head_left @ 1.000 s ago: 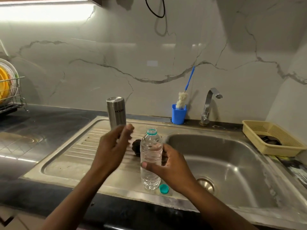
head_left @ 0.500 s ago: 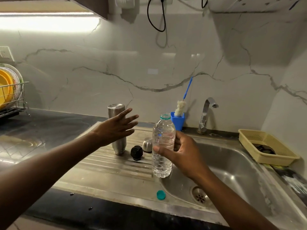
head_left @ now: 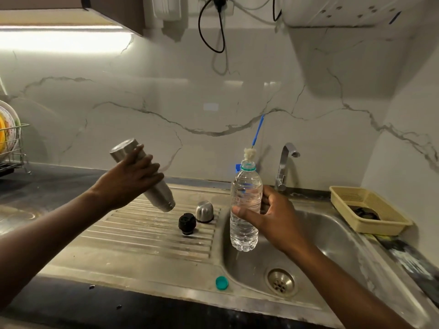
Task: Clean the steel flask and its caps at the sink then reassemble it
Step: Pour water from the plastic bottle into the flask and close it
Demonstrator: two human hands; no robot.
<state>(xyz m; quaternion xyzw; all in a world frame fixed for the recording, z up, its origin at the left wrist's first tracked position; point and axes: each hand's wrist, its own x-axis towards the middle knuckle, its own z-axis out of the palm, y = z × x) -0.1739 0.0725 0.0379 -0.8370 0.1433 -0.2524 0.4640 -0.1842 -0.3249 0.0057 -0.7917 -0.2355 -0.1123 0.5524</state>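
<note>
Head view looks down on a steel sink (head_left: 356,248) set in a dark worktop (head_left: 47,186); the left hand (head_left: 128,184) is wrapped around the steel flask (head_left: 164,198), holding it tilted in the air above the ribbed drainboard (head_left: 147,236), its closed base up and to the left, its lower end pointing down toward the board; the right hand (head_left: 270,217) is clamped on a clear plastic water bottle (head_left: 245,224), upright and uncapped, held over the left edge of the basin; on the drainboard, between the two hands, a black inner cap (head_left: 187,223) lies just beside a domed steel cap (head_left: 204,211), the two close or touching, I cannot tell which; a small teal bottle cap (head_left: 221,283) rests on the sink's front rim; a blue-handled brush (head_left: 257,136) stands behind the bottle near the tap (head_left: 285,165); a yellow basket (head_left: 370,210) sits at the right; a wire dish rack (head_left: 11,148) shows at the far left.
</note>
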